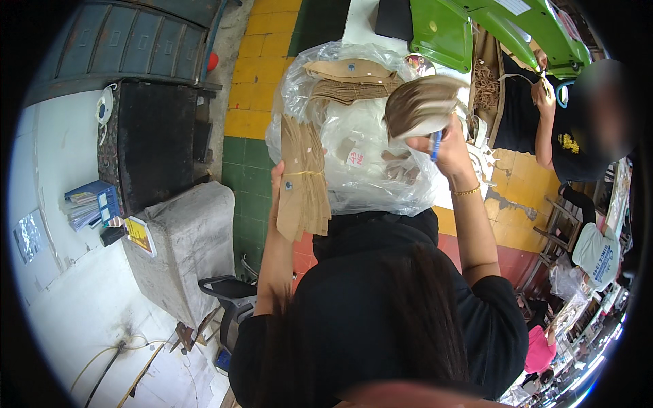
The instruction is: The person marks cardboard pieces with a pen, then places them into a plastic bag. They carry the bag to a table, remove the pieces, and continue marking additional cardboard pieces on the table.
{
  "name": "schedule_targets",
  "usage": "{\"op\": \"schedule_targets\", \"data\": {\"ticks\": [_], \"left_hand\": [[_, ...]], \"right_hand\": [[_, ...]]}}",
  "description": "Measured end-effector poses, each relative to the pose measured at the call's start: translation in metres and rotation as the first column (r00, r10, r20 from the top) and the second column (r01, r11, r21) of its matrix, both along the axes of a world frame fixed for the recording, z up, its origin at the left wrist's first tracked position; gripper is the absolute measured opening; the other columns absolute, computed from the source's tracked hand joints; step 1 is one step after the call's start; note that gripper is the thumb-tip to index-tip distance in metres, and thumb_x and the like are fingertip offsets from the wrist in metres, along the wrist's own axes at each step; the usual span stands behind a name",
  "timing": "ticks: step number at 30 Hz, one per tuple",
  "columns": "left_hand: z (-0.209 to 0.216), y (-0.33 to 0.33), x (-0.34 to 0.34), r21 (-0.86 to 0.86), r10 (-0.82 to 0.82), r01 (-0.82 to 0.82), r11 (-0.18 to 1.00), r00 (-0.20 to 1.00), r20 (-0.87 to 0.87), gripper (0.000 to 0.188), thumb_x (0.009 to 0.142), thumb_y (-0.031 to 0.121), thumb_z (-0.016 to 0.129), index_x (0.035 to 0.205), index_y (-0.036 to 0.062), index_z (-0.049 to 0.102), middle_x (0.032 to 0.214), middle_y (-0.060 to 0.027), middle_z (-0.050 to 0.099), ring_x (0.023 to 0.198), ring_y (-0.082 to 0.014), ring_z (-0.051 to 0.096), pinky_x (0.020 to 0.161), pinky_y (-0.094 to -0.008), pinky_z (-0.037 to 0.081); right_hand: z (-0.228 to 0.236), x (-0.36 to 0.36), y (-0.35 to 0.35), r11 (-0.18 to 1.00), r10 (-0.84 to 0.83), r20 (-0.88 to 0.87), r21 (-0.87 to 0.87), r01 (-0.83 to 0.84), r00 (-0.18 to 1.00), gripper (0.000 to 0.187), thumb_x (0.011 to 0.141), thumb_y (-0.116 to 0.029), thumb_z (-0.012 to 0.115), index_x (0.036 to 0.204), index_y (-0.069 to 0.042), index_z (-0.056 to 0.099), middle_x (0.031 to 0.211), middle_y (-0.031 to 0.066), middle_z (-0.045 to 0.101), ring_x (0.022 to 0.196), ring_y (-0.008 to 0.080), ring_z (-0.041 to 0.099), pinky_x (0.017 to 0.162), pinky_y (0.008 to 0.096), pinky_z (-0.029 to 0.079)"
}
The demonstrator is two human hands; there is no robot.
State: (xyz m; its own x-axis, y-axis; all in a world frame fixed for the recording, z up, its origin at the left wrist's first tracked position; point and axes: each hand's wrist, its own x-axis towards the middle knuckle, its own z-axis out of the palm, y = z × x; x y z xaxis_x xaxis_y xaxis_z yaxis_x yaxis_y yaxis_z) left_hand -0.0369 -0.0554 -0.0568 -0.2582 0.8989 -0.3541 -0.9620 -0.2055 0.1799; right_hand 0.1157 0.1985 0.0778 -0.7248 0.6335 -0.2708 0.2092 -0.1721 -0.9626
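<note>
My left hand is closed around a bundle of long brown flat pieces, bound with a rubber band and upright at the bag's left side. In my right hand is a stack of brown and whitish flat pieces, smeared by motion. A blue pen is held in the same hand. Between my hands a large clear plastic bag lies open on the white table in front of me. Another bundle of brown pieces rests on its far part. Pale pieces show inside the bag.
A green machine stands at the far right of the table, beside a black flat object. A co-worker's hands are at work there. At left are a grey cloth-covered block and a black chair.
</note>
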Motion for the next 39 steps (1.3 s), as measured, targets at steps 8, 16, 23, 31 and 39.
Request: {"op": "schedule_targets", "data": {"ticks": [8,16,23,31,39], "left_hand": [[0.021,0.017,0.005,-0.172,-0.148,0.131,0.976,0.985,-0.091,0.070,0.093,0.054,0.047,0.145,0.0079,0.034,0.132,-0.0155,0.052,0.110,-0.0233,0.060,0.090,-0.0387,0.054],[0.046,0.029,0.024,-0.050,-0.194,0.187,0.981,0.942,-0.274,0.068,0.098,0.051,0.042,0.148,0.0087,0.025,0.143,-0.0134,0.042,0.130,-0.0249,0.046,0.102,-0.0403,0.048],[0.033,0.035,0.025,0.140,-0.137,0.141,0.980,0.990,-0.037,0.066,0.099,0.057,0.017,0.149,0.0150,0.025,0.145,-0.0123,0.039,0.130,-0.0277,0.045,0.103,-0.0416,0.048],[0.030,0.030,0.026,0.031,-0.109,0.124,0.992,0.949,-0.297,0.060,0.100,0.048,0.034,0.145,0.0079,0.031,0.136,-0.0120,0.049,0.119,-0.0216,0.055,0.096,-0.0367,0.051],[0.015,0.025,0.024,-0.085,-0.139,0.115,0.990,0.914,-0.381,0.060,0.098,0.046,0.043,0.143,0.0063,0.036,0.130,-0.0100,0.053,0.113,-0.0180,0.057,0.091,-0.0332,0.052]], "right_hand": [[0.011,-0.048,-0.031,0.225,0.480,0.114,0.943,-0.247,0.870,0.050,0.068,-0.002,0.075,0.107,-0.024,0.054,0.122,0.0039,0.054,0.125,0.0265,0.050,0.098,0.0459,0.037],[-0.005,-0.041,-0.071,0.190,0.741,0.121,0.906,-0.379,0.661,0.039,0.075,-0.010,0.069,0.109,-0.025,0.058,0.133,0.0016,0.052,0.131,0.0270,0.045,0.099,0.0486,0.038],[0.007,-0.028,-0.062,0.295,0.779,0.112,0.802,-0.519,0.616,0.036,0.073,-0.009,0.075,0.106,-0.014,0.061,0.137,0.0072,0.052,0.130,0.0317,0.047,0.095,0.0426,0.049],[0.017,-0.018,-0.066,0.491,0.683,-0.047,0.769,-0.410,0.729,0.030,0.074,-0.002,0.071,0.102,-0.008,0.061,0.130,0.0137,0.056,0.120,0.0326,0.055,0.090,0.0414,0.051],[-0.030,-0.001,-0.014,0.159,0.249,0.701,0.651,-0.742,0.668,0.018,0.081,-0.006,0.063,0.097,-0.013,0.066,0.098,0.0084,0.061,0.100,0.0291,0.057,0.083,0.0415,0.046]]}}
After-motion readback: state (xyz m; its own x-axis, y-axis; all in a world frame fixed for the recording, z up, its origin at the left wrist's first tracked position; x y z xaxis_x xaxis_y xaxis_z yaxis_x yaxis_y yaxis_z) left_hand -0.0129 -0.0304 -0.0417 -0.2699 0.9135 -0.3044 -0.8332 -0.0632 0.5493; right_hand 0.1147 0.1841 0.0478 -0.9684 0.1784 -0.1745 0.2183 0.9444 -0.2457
